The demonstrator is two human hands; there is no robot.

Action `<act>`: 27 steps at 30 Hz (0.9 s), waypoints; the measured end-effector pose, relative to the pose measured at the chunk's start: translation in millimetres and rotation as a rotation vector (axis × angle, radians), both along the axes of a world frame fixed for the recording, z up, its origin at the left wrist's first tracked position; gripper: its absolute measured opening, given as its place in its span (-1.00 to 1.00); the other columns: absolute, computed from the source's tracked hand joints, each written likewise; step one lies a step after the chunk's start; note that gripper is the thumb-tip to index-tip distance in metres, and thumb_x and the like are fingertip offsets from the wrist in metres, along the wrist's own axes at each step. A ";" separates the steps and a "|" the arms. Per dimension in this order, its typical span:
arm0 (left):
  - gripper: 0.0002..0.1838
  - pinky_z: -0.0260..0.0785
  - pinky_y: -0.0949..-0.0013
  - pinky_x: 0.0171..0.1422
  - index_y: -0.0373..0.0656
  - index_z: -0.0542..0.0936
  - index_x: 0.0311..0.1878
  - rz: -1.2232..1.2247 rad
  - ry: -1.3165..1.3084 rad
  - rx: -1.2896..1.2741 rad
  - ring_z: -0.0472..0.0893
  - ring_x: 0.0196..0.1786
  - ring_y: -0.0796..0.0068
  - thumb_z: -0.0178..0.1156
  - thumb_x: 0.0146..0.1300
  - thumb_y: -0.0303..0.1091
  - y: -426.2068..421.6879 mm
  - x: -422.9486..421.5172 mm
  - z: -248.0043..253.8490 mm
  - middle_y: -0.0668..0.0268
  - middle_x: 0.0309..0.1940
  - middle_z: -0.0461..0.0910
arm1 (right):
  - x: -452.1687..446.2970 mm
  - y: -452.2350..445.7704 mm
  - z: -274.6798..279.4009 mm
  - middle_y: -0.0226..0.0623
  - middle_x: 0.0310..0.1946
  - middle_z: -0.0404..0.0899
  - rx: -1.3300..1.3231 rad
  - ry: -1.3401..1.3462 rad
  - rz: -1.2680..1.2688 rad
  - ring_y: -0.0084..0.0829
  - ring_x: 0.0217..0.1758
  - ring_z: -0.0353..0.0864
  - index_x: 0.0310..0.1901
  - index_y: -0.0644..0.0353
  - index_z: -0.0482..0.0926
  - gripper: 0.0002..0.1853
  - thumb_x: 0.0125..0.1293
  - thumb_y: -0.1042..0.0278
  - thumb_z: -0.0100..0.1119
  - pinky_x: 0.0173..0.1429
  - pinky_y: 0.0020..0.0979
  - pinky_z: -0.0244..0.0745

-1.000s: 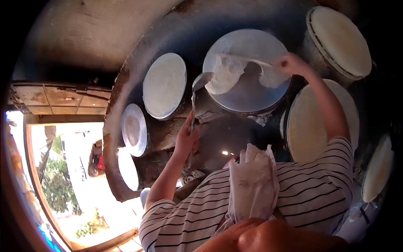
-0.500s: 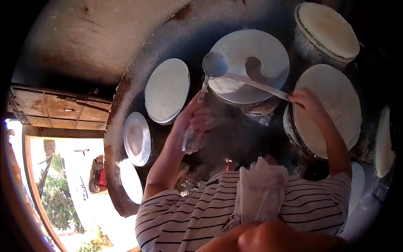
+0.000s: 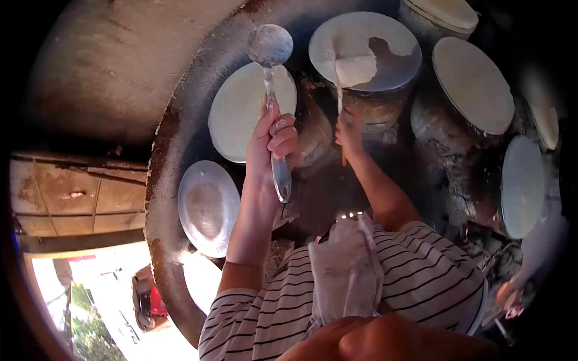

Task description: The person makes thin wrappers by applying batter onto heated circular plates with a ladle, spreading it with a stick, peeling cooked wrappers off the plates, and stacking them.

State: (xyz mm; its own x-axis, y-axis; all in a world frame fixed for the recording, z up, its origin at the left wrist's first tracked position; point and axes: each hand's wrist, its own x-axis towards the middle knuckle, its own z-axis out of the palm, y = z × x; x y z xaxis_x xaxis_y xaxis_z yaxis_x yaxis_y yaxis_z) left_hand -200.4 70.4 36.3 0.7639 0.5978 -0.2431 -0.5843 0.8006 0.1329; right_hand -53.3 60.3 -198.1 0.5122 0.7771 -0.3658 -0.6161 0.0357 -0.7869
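My left hand [image 3: 274, 135] is closed round the handle of a metal ladle [image 3: 270, 45], whose batter-smeared bowl points up and away, above the left round griddle [image 3: 244, 120]. My right hand [image 3: 350, 133] grips a thin, pale-coated wooden stick [image 3: 339, 84]. Its far end, smeared by motion, reaches over the far round griddle [image 3: 376, 84]. Pale batter [image 3: 356, 69] lies unevenly there, whiter near the stick, with a dark, shiny patch [image 3: 390, 54] to the right.
More round griddles stand in a ring: one with a pale sheet [image 3: 472, 84] at right, a bluish one [image 3: 522, 186] lower right, and a bare-looking metal one [image 3: 209, 207] at left. A curved, rusty rim [image 3: 158, 198] bounds the left side. A cloth [image 3: 346, 271] hangs at my chest.
My left hand has lifted the ladle away from the far griddle, up and left. My right hand has swung left with the stick, now nearly upright in view. The whole view has shifted too.
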 end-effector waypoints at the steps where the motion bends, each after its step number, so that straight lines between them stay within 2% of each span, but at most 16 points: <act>1: -0.72 0.12 0.60 -0.73 -0.14 0.35 -0.38 -0.035 -0.007 0.010 0.21 -0.74 0.71 -0.11 0.46 -0.23 1.8 -5.1 -3.0 0.46 -0.65 0.18 | 11.7 -23.9 11.6 -0.46 -0.59 0.26 -0.045 0.009 -0.022 -0.65 -0.69 0.17 0.19 -0.08 0.25 -0.65 0.41 0.33 0.00 -0.65 -0.51 0.07; 3: -0.69 0.13 0.58 -0.73 -0.15 0.32 -0.41 -0.046 -0.018 0.054 0.20 -0.75 0.70 -0.11 0.47 -0.21 2.8 -13.9 -5.4 0.46 -0.65 0.18 | 17.5 -31.8 25.2 -0.46 -0.59 0.26 -0.130 -0.045 -0.081 -0.65 -0.70 0.15 0.20 -0.09 0.27 -0.65 0.42 0.35 -0.01 -0.67 -0.51 0.04; 6: -0.64 0.12 0.56 -0.73 -0.11 0.25 -0.49 -0.067 -0.123 -0.037 0.20 -0.76 0.68 -0.12 0.47 -0.20 -7.1 -21.1 9.1 0.43 -0.66 0.20 | 33.6 -20.7 49.0 -0.46 -0.59 0.27 -0.096 0.068 -0.265 -0.64 -0.71 0.16 0.18 -0.05 0.30 -0.67 0.41 0.36 -0.01 -0.68 -0.50 0.04; 9: -0.66 0.11 0.56 -0.74 -0.13 0.28 -0.46 -0.087 -0.155 -0.131 0.20 -0.76 0.70 -0.13 0.47 -0.21 -11.8 -37.7 21.0 0.42 -0.67 0.19 | 47.1 0.0 44.4 -0.45 -0.60 0.28 0.051 0.089 -0.345 -0.63 -0.72 0.16 0.17 -0.04 0.32 -0.68 0.41 0.36 -0.01 -0.69 -0.50 0.05; 10: -0.75 0.12 0.57 -0.72 -0.13 0.43 -0.29 -0.058 -0.095 -0.075 0.21 -0.74 0.71 -0.15 0.48 -0.25 -8.1 -44.2 16.8 0.42 -0.63 0.19 | 37.4 -4.8 43.0 -0.43 -0.58 0.34 0.020 -0.086 -0.320 -0.64 -0.73 0.16 0.18 -0.07 0.36 -0.67 0.40 0.34 0.00 -0.70 -0.51 0.07; 13: -0.79 0.12 0.59 -0.71 -0.02 0.50 -0.08 -0.060 -0.043 0.033 0.21 -0.73 0.70 -0.16 0.48 -0.28 -5.4 -42.8 5.6 0.43 -0.59 0.19 | 35.6 -67.4 44.9 -0.41 -0.54 0.41 -0.234 -0.021 0.027 -0.64 -0.75 0.18 0.18 -0.11 0.41 -0.67 0.40 0.30 0.01 -0.70 -0.51 0.09; 14: -0.78 0.10 0.61 -0.72 0.00 0.50 -0.01 -0.068 -0.053 0.061 0.20 -0.73 0.70 -0.16 0.48 -0.30 -2.0 -44.8 -2.4 0.43 -0.56 0.20 | 54.3 -89.2 32.1 -0.40 -0.51 0.46 -0.220 -0.068 0.051 -0.65 -0.74 0.21 0.20 -0.14 0.43 -0.65 0.39 0.25 0.04 -0.71 -0.52 0.13; 15: -0.79 0.07 0.62 -0.74 -0.01 0.47 0.01 -0.060 -0.054 0.040 0.19 -0.73 0.72 -0.15 0.48 -0.30 -2.5 -43.0 -7.0 0.43 -0.56 0.20 | 76.1 -103.9 25.0 -0.42 -0.52 0.45 -0.262 -0.192 0.033 -0.66 -0.71 0.25 0.22 -0.17 0.42 -0.62 0.37 0.22 0.07 -0.71 -0.53 0.15; 18: -0.79 0.08 0.62 -0.75 0.00 0.44 0.04 -0.049 0.062 0.023 0.18 -0.73 0.71 -0.16 0.48 -0.28 -4.7 -27.9 -5.2 0.45 -0.56 0.19 | 136.7 -118.0 36.1 -0.41 -0.47 0.44 -0.217 -0.140 0.051 -0.66 -0.69 0.26 0.25 -0.04 0.37 -0.56 0.36 0.21 0.11 -0.70 -0.58 0.11; 24: -0.79 0.08 0.63 -0.75 0.06 0.44 0.04 -0.123 0.098 0.124 0.19 -0.72 0.74 -0.16 0.48 -0.28 10.8 25.9 -16.1 0.47 -0.56 0.20 | 239.9 -70.2 61.1 -0.41 -0.50 0.45 -0.227 -0.182 0.146 -0.64 -0.68 0.27 0.26 -0.05 0.38 -0.57 0.37 0.24 0.06 -0.68 -0.58 0.12; 27: -0.78 0.08 0.64 -0.74 0.09 0.45 0.03 -0.146 0.190 0.041 0.17 -0.73 0.73 -0.19 0.49 -0.28 21.5 63.0 -16.6 0.47 -0.57 0.18 | 236.0 -69.3 46.0 -0.42 -0.56 0.47 -0.117 -0.509 0.200 -0.63 -0.70 0.30 -0.03 0.08 0.49 -0.77 0.38 0.20 -0.01 -0.67 -0.54 0.20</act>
